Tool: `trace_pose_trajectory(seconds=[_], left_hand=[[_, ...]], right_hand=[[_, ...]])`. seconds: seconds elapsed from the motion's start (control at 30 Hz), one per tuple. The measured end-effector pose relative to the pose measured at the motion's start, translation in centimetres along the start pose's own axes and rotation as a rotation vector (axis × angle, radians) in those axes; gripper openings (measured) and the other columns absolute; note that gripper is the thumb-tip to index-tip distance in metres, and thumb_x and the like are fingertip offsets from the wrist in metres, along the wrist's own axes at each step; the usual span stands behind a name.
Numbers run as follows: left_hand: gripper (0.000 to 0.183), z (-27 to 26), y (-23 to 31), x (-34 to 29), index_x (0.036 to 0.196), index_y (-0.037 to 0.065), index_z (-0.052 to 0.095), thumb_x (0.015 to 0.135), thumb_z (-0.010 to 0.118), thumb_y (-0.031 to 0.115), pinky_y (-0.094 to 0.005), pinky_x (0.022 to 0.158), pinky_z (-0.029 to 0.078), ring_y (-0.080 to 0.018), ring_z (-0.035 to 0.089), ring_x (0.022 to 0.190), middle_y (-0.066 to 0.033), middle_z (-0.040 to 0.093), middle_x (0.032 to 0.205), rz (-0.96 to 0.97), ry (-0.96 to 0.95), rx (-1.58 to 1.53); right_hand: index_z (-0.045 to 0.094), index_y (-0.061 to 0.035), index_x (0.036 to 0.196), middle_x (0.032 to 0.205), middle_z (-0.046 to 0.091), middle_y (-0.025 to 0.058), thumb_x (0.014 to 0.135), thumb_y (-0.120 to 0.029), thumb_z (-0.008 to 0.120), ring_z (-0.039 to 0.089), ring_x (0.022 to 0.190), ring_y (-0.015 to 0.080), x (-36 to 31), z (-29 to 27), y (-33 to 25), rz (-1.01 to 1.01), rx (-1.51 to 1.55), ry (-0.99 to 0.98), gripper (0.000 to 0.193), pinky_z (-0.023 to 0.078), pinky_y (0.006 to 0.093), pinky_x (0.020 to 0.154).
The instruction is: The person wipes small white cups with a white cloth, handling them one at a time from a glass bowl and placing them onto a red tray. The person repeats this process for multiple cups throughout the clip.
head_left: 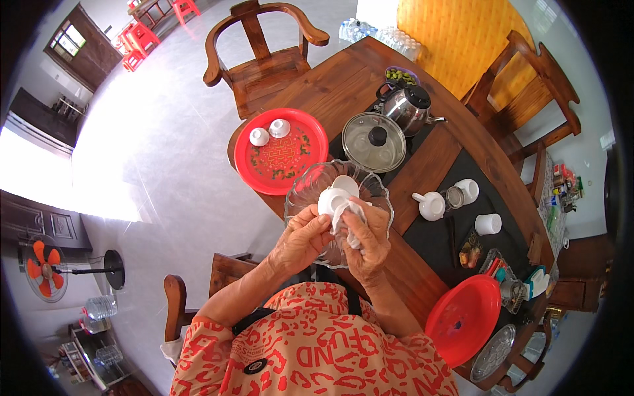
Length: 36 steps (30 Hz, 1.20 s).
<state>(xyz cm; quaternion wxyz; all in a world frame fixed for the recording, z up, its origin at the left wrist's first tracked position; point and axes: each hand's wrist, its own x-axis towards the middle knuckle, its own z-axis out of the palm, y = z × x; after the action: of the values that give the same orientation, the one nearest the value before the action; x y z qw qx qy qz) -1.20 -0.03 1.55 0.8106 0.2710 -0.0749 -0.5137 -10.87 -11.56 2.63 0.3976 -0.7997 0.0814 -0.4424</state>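
So the left hand (302,239) had a small white cup (327,202) pinched between thumb and fingers, right over the glass bowl (296,193) at the near edge of the table (317,89). The right hand (371,245) was closed around a bunched white cloth (354,231), pressed up to the cup's right side. Couldn't tell how far the cloth went inside, since the fingers blocked it. Another white dish (345,185) showed just beyond the held cup, also over the bowl, but I couldn't tell if it was resting on anything.

Looked like a wiping step to me. IMO the way to do it well was a light but sure grip with the left, turning the cup against the cloth rather than scrubbing hard, and making sure the rim and the inside both got some attention. Thin-looking cups like that probably wouldn't have liked a squeeze, and a wet one could've slipped, so staying low over the bowl without knocking its wavy glass edge seemed smart.

Two more small cups (269,132) sat on the red tray (304,123), far left of the bowl, with plenty of room beside them for a wiped one.
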Motion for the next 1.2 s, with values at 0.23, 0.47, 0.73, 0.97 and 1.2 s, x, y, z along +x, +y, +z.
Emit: trace_pose_trajectory(seconds=[0.23, 0.47, 0.73, 0.97, 1.2], left_hand=[[0.011, 0.1, 0.0, -0.3, 0.102, 0.006, 0.056, 0.094, 0.052, 0.013, -0.0370, 0.087, 0.051, -0.0155, 0.059, 0.100, -0.0038, 0.061, 0.103, -0.045, -0.044, 0.029], [0.008, 1.9, 0.9, 0.0, 0.097, 0.006, 0.056, 0.093, 0.053, 0.012, -0.0333, 0.083, 0.053, -0.0141, 0.060, 0.095, -0.0033, 0.061, 0.099, -0.045, 0.046, 0.029], [0.012, 0.3, -0.2, 0.1, 0.100, 0.006, 0.057, 0.092, 0.057, 0.015, -0.0303, 0.078, 0.053, -0.0069, 0.058, 0.085, 0.0002, 0.060, 0.092, -0.003, 0.091, 0.161], [0.013, 0.3, -0.1, 0.4, 0.097, 0.004, 0.060, 0.091, 0.058, 0.016, -0.0300, 0.077, 0.054, -0.0076, 0.058, 0.081, -0.0003, 0.062, 0.089, 0.043, 0.094, 0.245], [0.021, 0.7, 0.4, 0.4, 0.104, 0.001, 0.060, 0.091, 0.060, 0.016, -0.0248, 0.075, 0.050, -0.0072, 0.057, 0.081, -0.0011, 0.063, 0.090, 0.076, 0.074, 0.603]], right_hand=[[0.062, -0.0041, 0.108, 0.108, 0.061, 0.0115, 0.080, 0.000, 0.062, 0.057, 0.099, 0.0248, 1.8, -1.1, 1.3, 0.233, 0.259, -0.067, 0.028, 0.045, 0.0332, 0.084], [0.063, -0.0038, 0.104, 0.107, 0.060, 0.0110, 0.074, 0.003, 0.064, 0.056, 0.096, 0.0259, 2.4, -0.7, 1.3, 0.113, 0.123, -0.094, 0.031, 0.046, 0.0335, 0.080], [0.064, -0.0050, 0.102, 0.109, 0.057, 0.0125, 0.065, 0.003, 0.070, 0.055, 0.092, 0.0279, 1.6, -1.0, 1.2, -0.063, -0.012, -0.122, 0.038, 0.047, 0.0359, 0.076], [0.065, -0.0063, 0.098, 0.104, 0.056, 0.0113, 0.063, 0.003, 0.071, 0.055, 0.090, 0.0279, 1.3, -0.8, 0.9, -0.017, -0.073, -0.091, 0.037, 0.047, 0.0357, 0.074], [0.066, -0.0066, 0.094, 0.101, 0.056, 0.0103, 0.064, 0.001, 0.070, 0.054, 0.087, 0.0270, 1.6, -0.7, 1.1, -0.100, -0.069, -0.082, 0.031, 0.046, 0.0350, 0.071]])
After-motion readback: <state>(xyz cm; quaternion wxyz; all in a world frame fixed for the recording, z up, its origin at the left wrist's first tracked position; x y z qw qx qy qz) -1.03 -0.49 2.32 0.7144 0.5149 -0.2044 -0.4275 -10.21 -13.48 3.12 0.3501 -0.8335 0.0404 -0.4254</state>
